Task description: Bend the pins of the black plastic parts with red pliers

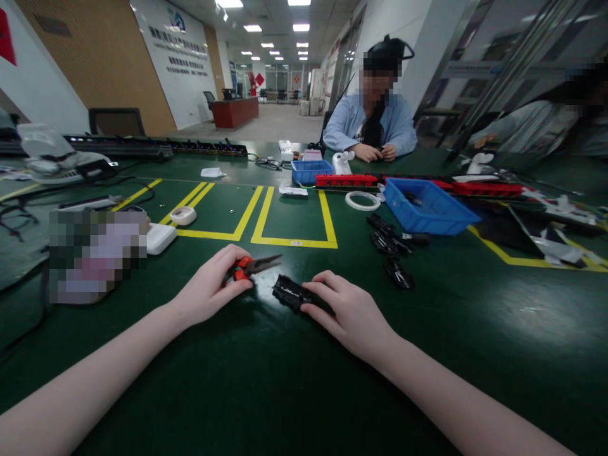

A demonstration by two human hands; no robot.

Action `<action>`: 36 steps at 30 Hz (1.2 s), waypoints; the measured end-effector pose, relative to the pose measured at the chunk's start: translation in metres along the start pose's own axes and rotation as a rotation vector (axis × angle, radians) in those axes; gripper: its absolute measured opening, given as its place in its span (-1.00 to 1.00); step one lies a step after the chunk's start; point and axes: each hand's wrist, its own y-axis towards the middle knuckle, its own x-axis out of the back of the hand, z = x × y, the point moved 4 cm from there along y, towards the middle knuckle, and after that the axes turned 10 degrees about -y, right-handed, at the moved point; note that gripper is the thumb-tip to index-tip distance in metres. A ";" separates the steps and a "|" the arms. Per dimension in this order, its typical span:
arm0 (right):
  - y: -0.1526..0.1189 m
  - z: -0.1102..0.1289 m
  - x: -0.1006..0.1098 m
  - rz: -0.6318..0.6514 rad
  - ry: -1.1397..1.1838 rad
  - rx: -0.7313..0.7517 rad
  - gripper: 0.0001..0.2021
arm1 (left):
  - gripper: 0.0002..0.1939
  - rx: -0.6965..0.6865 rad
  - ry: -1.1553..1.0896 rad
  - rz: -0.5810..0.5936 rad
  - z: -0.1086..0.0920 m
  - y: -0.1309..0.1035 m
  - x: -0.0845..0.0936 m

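Fingers [232, 290] of my left hand [206, 282] close around a pair of orange-and-black-handled metal pliers [244, 269], while my right hand [354, 313] pinches one end of a ribbed black plastic part [289, 292] between thumb and fingertips. Beneath both hands stretches a broad, dark green desk [213, 392], its surface marked with yellow tape rectangles [313, 244]. Across it sits a co-worker in a light blue shirt [399, 126], hands close together; another person [517, 126], at far right, is partly blurred. Long red strips [346, 180] lie toward the far side of the desk, behind an open blue plastic tray [441, 221] that stands ahead and to my right. A smaller blue basket [311, 171] sits at their left end. Between the tray and my right hand lie several loose black plastic pieces [384, 237], one of them nearer to me. The black part in my grasp is right of the pliers, whose tips point rightward, near it but apart; whether it touches the desk I cannot tell. A flat white ring [362, 201] lies just left of the tray; beyond my left hand, a white, round-cornered box [160, 238] rests beside a small, thick cream-coloured roll [183, 216].
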 end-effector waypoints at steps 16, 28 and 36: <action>0.001 0.002 0.002 -0.010 0.016 -0.013 -0.73 | -0.62 0.228 -0.459 -0.508 0.041 0.004 0.012; 0.001 0.003 0.001 -0.036 0.013 0.027 -0.75 | -0.77 -0.059 0.236 0.026 -0.003 0.006 -0.008; 0.002 0.005 0.002 -0.027 0.025 0.096 -0.77 | -0.74 -0.166 0.403 0.062 -0.006 0.004 -0.009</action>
